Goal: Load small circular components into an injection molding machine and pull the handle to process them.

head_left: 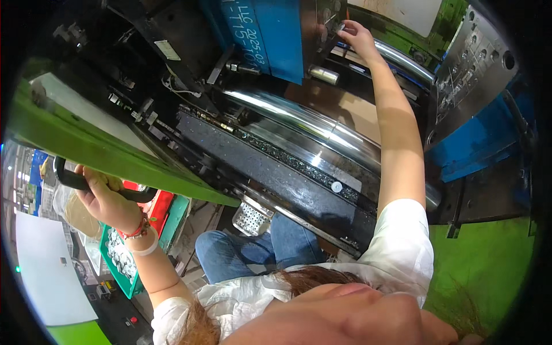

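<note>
My left hand (107, 201) is wrapped round the black handle (72, 179) of a green machine door (115, 152). My right arm stretches far into the machine. There my right hand (359, 40) has its fingers pinched together at the face of a blue-sided mould half (267, 40). A small pale piece shows at these fingertips, too small to name. Below the hand a short metal pin (324, 75) juts from the mould. Across from it stands the other mould half (474, 63), with holes and recesses in its steel face.
Thick polished tie bars (287, 118) run between me and the moulds. One small white round piece (336, 187) lies on the dark machine ledge (276, 175). Left of my knees are a green crate (118, 259) of small clear-looking parts and a red tray (161, 210).
</note>
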Demonstrator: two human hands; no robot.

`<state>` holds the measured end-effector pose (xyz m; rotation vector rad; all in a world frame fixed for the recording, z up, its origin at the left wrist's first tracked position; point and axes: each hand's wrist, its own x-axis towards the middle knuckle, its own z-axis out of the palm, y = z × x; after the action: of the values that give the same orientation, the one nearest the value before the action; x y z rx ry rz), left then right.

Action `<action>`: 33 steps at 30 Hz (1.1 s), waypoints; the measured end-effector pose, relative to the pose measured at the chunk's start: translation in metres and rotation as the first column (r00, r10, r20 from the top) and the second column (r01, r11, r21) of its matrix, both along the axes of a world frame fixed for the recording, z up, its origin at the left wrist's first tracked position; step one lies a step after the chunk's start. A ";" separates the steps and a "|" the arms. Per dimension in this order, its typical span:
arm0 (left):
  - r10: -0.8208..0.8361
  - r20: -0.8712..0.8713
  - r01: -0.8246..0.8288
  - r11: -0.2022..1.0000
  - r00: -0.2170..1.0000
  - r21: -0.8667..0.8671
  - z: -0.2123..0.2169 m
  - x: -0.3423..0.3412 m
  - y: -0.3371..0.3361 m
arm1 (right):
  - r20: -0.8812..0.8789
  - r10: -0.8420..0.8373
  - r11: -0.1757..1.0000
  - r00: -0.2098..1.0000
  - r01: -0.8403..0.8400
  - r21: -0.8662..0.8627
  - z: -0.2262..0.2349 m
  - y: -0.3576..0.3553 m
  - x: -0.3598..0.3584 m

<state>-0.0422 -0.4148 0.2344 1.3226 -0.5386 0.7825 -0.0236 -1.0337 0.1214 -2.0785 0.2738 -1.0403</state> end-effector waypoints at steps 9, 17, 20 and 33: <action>-0.039 0.001 0.039 0.999 0.999 0.007 -0.001 0.000 0.001 | 0.024 0.023 1.000 0.999 -0.023 0.012 -0.002 0.000 0.011; 0.037 -0.014 -0.038 0.999 0.999 -0.005 0.001 -0.005 -0.006 | 0.168 -0.067 0.992 0.983 0.048 0.114 -0.010 0.003 0.024; 0.013 -0.030 -0.014 0.999 0.999 -0.030 0.001 -0.005 -0.003 | 0.087 -0.094 0.995 0.992 0.092 0.023 -0.012 -0.004 0.030; -0.021 0.011 0.021 1.000 1.000 -0.009 0.003 -0.009 -0.008 | 0.181 -0.258 0.965 0.949 0.242 0.104 -0.017 0.008 0.038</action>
<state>-0.0515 -0.4229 0.2374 1.3030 -0.5567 0.7742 0.0148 -1.0257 0.1049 -1.8871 0.4830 -1.3506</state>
